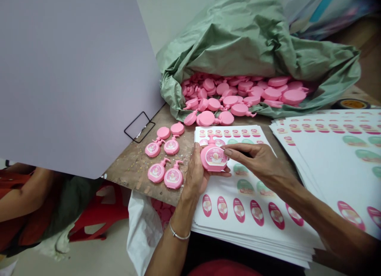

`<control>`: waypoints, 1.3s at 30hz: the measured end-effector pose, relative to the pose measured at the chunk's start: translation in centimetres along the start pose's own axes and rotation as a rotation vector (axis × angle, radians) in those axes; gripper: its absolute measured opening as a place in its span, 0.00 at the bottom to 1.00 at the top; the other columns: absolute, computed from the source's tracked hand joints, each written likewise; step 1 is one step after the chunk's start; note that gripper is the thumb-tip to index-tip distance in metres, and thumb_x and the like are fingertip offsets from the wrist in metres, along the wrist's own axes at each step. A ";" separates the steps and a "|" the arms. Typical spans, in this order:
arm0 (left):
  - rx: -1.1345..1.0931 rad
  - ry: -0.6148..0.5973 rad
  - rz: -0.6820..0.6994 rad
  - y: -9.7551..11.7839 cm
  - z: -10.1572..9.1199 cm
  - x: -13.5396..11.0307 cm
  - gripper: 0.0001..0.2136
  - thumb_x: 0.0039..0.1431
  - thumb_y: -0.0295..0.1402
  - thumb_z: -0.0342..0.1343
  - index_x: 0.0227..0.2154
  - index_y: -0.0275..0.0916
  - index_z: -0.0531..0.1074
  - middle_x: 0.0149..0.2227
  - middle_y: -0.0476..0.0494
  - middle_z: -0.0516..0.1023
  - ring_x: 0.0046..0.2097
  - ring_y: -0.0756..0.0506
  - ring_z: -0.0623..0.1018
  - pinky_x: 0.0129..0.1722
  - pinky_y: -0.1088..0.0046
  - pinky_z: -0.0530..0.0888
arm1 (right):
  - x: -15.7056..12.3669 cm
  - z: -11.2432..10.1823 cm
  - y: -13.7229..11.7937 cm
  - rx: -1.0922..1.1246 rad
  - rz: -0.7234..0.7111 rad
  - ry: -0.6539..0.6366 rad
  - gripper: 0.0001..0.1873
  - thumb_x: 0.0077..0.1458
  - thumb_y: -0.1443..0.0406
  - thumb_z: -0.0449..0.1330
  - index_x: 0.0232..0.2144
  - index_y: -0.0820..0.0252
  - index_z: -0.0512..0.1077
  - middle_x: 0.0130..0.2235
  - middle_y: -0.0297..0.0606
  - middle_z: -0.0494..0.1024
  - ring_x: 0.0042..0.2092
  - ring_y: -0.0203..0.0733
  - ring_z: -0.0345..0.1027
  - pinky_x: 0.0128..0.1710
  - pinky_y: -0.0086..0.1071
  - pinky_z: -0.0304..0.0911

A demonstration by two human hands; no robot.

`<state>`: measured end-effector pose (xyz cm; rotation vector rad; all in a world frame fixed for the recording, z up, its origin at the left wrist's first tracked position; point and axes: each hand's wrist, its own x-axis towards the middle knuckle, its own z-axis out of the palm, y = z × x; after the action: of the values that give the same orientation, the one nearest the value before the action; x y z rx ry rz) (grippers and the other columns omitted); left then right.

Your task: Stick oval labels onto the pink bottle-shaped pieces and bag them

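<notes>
A big lilac panel tilted over the upper left, its lower corner overhanging a scarred wooden board. Behind the board, a crumpled green sack, folded open around a heap of loose pink pieces. Right of the board, two stacks of white label sheets: a near stack touching the board's right edge, a wider stack overlapping further right. Printed on both, rows of pink oval labels and green oval labels. Below the board, a white bag. Left of the board, a red stool and a co-worker's bare arm, well apart from the hands.

Both arms reaching inward from the bottom and right, elbows out of frame, hands meeting above the near stack. Left forearm rising almost upright from the bottom edge, a thin silver bangle at the wrist. Left hand curled narrow around a held piece, gripping it from below and from the side, upright, its pump-shaped top pointing away. Right forearm slanting in from the right, wrist nearly straight. Right hand narrow, fingers extended toward the held piece, fingertips at its upper right edge; firm grip or light touch impossible to tell. On the held piece, a round label with a pale picture.

On the board, six more pieces: four labelled, two plain.
</notes>
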<state>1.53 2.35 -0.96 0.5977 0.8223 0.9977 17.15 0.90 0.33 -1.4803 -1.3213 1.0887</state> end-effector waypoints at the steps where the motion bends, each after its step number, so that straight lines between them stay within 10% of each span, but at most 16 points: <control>1: 0.000 0.001 0.005 0.0 0.0 0.0 0.25 0.66 0.48 0.40 0.48 0.32 0.70 0.33 0.37 0.80 0.30 0.43 0.80 0.30 0.65 0.79 | 0.0 0.1 0.1 -0.003 0.004 0.006 0.21 0.45 0.48 0.66 0.37 0.55 0.81 0.36 0.37 0.82 0.39 0.47 0.73 0.31 0.33 0.68; 39: -0.021 0.046 -0.003 0.4 0.4 -0.4 0.25 0.65 0.48 0.41 0.51 0.31 0.68 0.32 0.37 0.80 0.30 0.43 0.80 0.30 0.64 0.79 | -0.4 0.7 -1.3 -0.049 -0.009 0.077 0.20 0.44 0.50 0.66 0.33 0.58 0.81 0.31 0.38 0.81 0.32 0.43 0.72 0.26 0.31 0.65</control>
<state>1.55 2.17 -0.33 0.5567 0.8519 1.0196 16.15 0.64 1.44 -1.5355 -1.3087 0.9902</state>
